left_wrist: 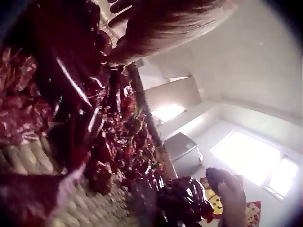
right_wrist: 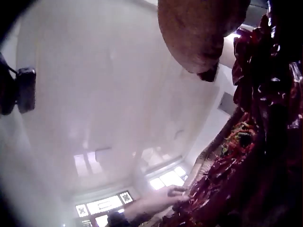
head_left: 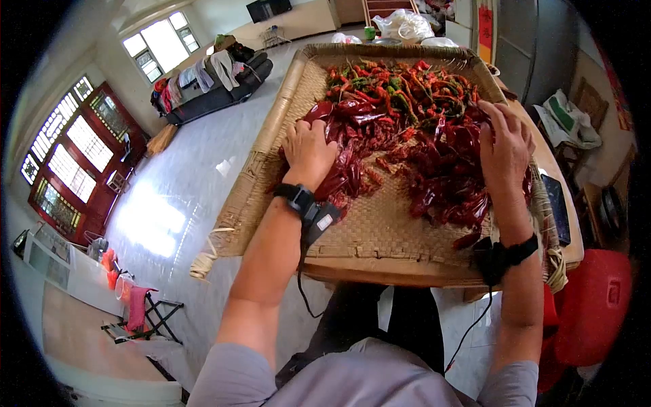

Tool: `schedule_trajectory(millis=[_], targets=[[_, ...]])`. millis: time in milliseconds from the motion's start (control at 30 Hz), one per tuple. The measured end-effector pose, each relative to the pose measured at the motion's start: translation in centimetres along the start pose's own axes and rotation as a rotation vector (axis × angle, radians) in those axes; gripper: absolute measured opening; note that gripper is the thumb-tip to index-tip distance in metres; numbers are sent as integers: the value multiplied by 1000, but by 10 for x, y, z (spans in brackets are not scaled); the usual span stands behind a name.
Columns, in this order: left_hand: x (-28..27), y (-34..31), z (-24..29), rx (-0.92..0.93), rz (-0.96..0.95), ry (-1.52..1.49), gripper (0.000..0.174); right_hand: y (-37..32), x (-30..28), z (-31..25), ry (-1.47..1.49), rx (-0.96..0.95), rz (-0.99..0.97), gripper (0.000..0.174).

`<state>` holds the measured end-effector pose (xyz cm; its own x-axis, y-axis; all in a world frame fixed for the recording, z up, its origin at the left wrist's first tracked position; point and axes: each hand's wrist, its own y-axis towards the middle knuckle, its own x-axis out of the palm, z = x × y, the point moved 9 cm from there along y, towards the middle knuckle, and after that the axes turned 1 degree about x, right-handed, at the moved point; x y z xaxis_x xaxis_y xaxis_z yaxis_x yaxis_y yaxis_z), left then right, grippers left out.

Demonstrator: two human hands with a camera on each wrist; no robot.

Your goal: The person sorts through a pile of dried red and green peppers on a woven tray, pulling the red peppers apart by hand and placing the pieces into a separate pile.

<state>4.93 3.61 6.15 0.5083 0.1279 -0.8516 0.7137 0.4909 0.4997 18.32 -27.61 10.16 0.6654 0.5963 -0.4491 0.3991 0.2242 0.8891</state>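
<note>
A woven bamboo tray (head_left: 380, 234) bears two heaps of large, glossy dark-red dried chilies, a left heap (head_left: 347, 169) and a right heap (head_left: 444, 183). Smaller red and green chilies (head_left: 407, 88) cover its far end. My left hand (head_left: 310, 152) rests at the outer side of the left heap, fingers bent loosely over it. In the left wrist view its thumb side (left_wrist: 156, 33) lies right at the glossy chilies (left_wrist: 75, 80). Across the tray, my right hand (head_left: 505, 146) spreads along the outer edge of the right heap, fingers curved and pointing away; the heap partly hides its thumb.
The tray lies on a wooden table (head_left: 380, 271). A dark phone-like slab (head_left: 556, 210) lies by its right side, near a red plastic chair (head_left: 593, 305). Plastic bags (head_left: 403, 27) stand beyond the far rim. A sofa with clothes (head_left: 217, 81) is farther off left.
</note>
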Motion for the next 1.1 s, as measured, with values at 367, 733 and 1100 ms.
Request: schedule_trajectory(millis=[367,733,1100], targets=[[23,9,-30,-65,-18,89,40,-9,30,4,233,69,-268,40],[7,10,-21,-82,88,-55,32,-6,21,-2,348,65,-256,32],[-28,-11,65,330,17,-715,31,2,-9,-42,563,-165,-224,39]])
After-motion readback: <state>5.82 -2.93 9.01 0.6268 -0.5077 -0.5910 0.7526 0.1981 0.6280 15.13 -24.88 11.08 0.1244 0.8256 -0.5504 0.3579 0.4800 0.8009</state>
